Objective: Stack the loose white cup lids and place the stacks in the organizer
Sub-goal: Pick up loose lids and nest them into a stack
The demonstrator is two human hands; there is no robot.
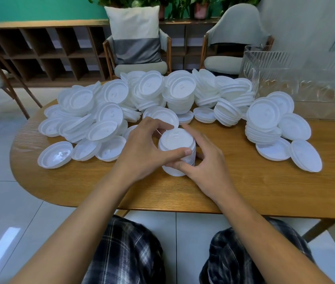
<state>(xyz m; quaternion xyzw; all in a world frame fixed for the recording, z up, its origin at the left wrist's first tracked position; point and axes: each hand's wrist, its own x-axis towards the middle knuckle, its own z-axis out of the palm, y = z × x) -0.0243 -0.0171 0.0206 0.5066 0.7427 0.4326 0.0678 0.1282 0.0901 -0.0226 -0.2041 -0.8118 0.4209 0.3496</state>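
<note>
Currently, the left hand (140,152) grips the upright lid stack (174,140) on the table (244,191), the right hand (209,165) grips its opposite side, and the clear organizer (275,78) stands well apart at far right, nearer the right hand.

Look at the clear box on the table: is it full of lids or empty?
Looks empty: no white shows through the clear walls of the organizer, and the lids lie outside it on the table.
</note>
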